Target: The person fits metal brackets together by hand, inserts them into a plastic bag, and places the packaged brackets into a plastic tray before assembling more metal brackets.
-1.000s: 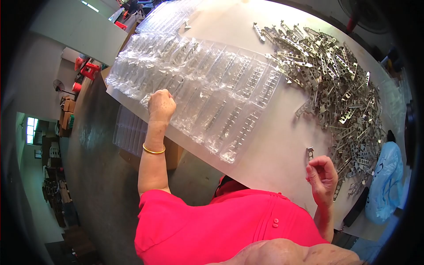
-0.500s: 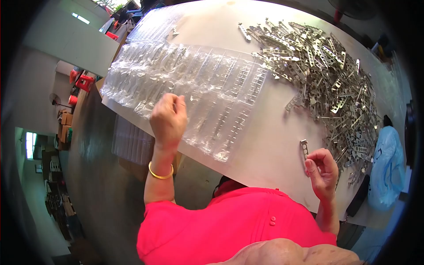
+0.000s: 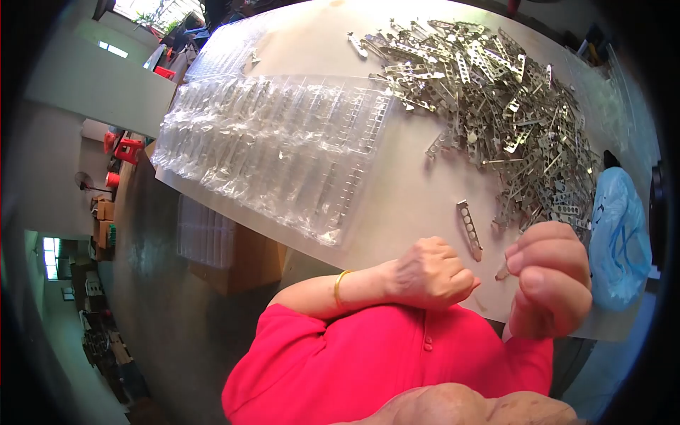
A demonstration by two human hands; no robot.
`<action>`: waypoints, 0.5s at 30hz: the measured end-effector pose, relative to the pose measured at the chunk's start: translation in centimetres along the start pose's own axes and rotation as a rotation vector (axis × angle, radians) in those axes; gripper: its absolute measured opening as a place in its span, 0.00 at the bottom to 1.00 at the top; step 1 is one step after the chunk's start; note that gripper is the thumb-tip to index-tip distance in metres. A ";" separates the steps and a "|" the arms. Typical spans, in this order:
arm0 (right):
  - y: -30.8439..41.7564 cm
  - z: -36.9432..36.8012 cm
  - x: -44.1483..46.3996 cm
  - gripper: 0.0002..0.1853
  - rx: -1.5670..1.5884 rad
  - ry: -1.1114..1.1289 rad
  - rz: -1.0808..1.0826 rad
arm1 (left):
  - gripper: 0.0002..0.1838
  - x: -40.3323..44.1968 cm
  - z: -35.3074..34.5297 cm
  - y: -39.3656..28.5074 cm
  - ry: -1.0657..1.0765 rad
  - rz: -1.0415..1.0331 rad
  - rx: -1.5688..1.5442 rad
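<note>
My left hand (image 3: 433, 275), with a gold bracelet at the wrist, is closed in front of my red shirt. Its fingertips point toward my right hand, and anything in them is too small to tell. Closer to the camera is my right hand (image 3: 549, 280), its fingers curled against the thumb. A small tip shows by its fingertips, but I cannot make out what it belongs to. One metal strip with round holes (image 3: 469, 230) appears just beyond the hands, apart from both. Farther up, a clear compartment tray (image 3: 283, 142) holds rows of metal parts under crinkled plastic film.
A large heap of metal strips (image 3: 496, 106) covers the table's right side. A blue plastic bag (image 3: 618, 241) sits at the right edge. More clear trays (image 3: 227, 46) lie at the far left, and others (image 3: 205, 230) sit below the table beside a cardboard box (image 3: 244, 262).
My left hand has come from the tray to beside my right hand. My right hand is closer to the camera and apart from the holed strip. The view has shifted, moving the table's contents leftward.
</note>
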State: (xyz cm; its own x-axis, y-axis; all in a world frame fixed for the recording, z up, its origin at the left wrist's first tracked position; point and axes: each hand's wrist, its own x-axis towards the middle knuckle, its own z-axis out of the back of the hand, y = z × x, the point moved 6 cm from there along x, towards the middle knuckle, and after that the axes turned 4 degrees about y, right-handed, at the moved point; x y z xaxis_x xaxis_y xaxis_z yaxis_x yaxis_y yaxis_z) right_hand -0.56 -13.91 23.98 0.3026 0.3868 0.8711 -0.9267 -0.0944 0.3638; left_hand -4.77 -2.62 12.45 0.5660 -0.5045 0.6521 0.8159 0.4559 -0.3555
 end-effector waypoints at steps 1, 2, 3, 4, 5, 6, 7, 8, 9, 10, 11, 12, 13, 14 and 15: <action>0.4 0.4 0.2 0.14 0.001 -0.050 0.009 | 0.20 0.4 -0.7 0.0 0.037 -0.017 -0.017; 0.5 1.0 0.1 0.14 -0.008 -0.061 -0.008 | 0.20 0.7 -1.2 0.1 0.052 -0.019 -0.033; 0.6 1.3 -0.1 0.11 -0.032 -0.008 -0.001 | 0.20 0.8 -2.0 0.2 0.077 -0.029 -0.054; 0.9 1.6 -0.4 0.09 -0.059 0.043 0.001 | 0.20 0.8 -2.8 0.2 0.103 -0.041 -0.081; 1.3 2.1 -0.5 0.09 -0.081 0.028 -0.025 | 0.20 0.7 -3.4 0.2 0.111 -0.039 -0.118; 1.7 2.4 -0.3 0.09 -0.122 0.011 -0.047 | 0.20 1.0 -3.8 0.2 0.129 -0.057 -0.142; 2.0 2.8 -0.3 0.10 -0.163 -0.006 -0.071 | 0.20 1.2 -4.0 0.3 0.133 -0.049 -0.147; 2.1 3.7 -0.4 0.10 -0.188 -0.022 -0.094 | 0.20 1.4 -4.3 0.4 0.138 -0.039 -0.154; 2.2 4.3 -0.4 0.11 -0.157 0.000 -0.087 | 0.20 1.3 -4.8 0.6 0.151 -0.022 -0.148; 2.2 4.7 -0.5 0.12 -0.124 0.024 -0.080 | 0.20 1.7 -4.9 0.4 0.169 -0.036 -0.173; 2.2 4.6 -0.6 0.14 -0.139 0.041 -0.056 | 0.20 2.2 -4.7 0.6 0.169 -0.002 -0.168; 2.6 4.8 -0.2 0.14 -0.157 0.033 -0.074 | 0.21 2.6 -4.8 0.8 0.168 0.033 -0.160; 2.8 5.4 0.5 0.11 -0.185 -0.003 -0.158 | 0.22 2.7 -4.9 0.7 0.123 0.025 -0.158; 2.7 5.9 0.6 0.10 -0.206 -0.037 -0.239 | 0.22 2.7 -5.2 0.8 0.133 0.022 -0.171; 2.8 6.1 0.3 0.10 -0.210 -0.041 -0.249 | 0.22 2.7 -5.3 0.9 0.133 0.019 -0.173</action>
State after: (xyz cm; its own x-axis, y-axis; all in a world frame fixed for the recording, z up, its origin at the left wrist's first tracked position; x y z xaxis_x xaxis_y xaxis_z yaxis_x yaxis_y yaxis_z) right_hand -1.69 -19.63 27.29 0.5303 0.3362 0.7783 -0.8476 0.1910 0.4951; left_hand -1.85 -7.48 10.34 0.5824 -0.5947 0.5542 0.8067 0.3392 -0.4839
